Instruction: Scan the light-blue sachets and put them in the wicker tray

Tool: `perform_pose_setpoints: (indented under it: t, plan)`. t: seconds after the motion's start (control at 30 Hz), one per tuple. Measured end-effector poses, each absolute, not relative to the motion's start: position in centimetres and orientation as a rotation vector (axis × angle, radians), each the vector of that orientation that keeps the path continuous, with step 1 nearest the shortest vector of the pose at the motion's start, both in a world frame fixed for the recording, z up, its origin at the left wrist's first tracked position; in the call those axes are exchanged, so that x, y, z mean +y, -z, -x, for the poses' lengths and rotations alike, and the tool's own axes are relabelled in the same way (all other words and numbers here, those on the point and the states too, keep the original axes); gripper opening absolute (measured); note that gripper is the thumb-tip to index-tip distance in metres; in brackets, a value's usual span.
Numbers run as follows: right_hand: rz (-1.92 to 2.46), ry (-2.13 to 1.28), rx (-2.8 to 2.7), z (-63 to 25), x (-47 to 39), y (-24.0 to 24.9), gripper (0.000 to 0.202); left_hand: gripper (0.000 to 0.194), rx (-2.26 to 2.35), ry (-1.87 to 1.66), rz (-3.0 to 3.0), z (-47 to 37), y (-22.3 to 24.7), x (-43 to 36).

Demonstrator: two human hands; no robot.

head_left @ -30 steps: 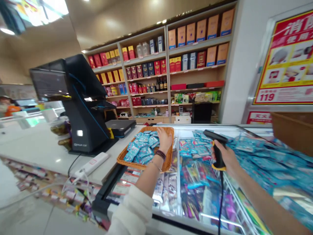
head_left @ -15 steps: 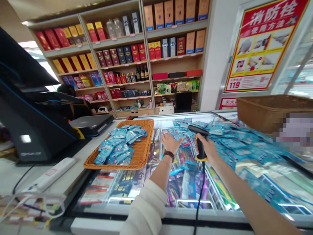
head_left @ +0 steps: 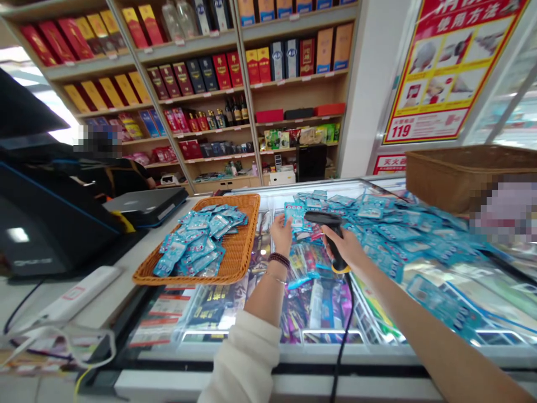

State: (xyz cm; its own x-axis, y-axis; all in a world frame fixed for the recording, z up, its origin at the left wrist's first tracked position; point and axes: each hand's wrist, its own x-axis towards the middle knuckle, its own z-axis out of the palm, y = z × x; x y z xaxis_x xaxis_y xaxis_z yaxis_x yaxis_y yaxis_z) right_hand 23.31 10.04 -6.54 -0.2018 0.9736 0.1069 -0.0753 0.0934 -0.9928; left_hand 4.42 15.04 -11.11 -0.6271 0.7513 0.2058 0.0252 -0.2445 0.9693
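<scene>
My left hand pinches a small blue packet, which stands up from its fingers with its printed side showing. Beside it, my right hand is wrapped around the grip of a black barcode scanner, whose head points left toward the packet. A cable runs down from the scanner's handle. To the left, an orange wicker basket holds a heap of similar blue packets. More loose blue packets are spread over the glass top on the right.
Under the freezer's glass top lie wrapped goods in wire baskets. A brown basket stands at the back right. On the left are a dark checkout terminal, a flat grey device and a white power strip. Another person is behind them.
My left hand, spread over the packets before, now holds one packet raised. My right hand has brought the scanner slightly left, closer to it. The view has tilted down a little.
</scene>
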Motion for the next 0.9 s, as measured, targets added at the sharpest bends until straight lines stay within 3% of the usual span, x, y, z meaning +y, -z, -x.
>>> perform_pose_setpoints:
  t: [0.9]
  plan:
    - [1.058, -1.315, -1.533, -23.6, 9.5, 5.8, 0.05, 0.028, 1.462, -1.967, -0.731, -4.9, 10.4, 14.9]
